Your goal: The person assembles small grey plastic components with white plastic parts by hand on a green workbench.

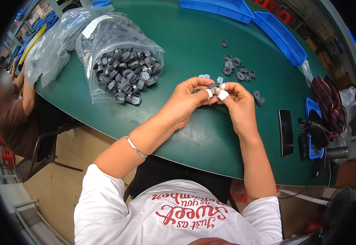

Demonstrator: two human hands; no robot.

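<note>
Both hands meet above the green table (178, 141), fingertips pinched together. Between them is a small dark grey round part (213, 87), mostly covered by the fingers. My left hand (189, 97) grips it from one side and my right hand (239, 100) from the other. White tape wraps some fingertips on each hand. Just beyond the fingers lie a few small pale flat pieces (220, 80). Loose grey rings (228, 68) are scattered past my right hand. To the left, a clear plastic bag (104, 36) lies open, with a heap of grey parts with pale inserts (127, 73) at its mouth.
Blue trays (282, 38) line the far right edge. A phone (285, 132) lies at the right, near a blue tray (317, 152) with a black bag, and a dark red striped cloth (328, 104). Another person (15, 110) sits at the left.
</note>
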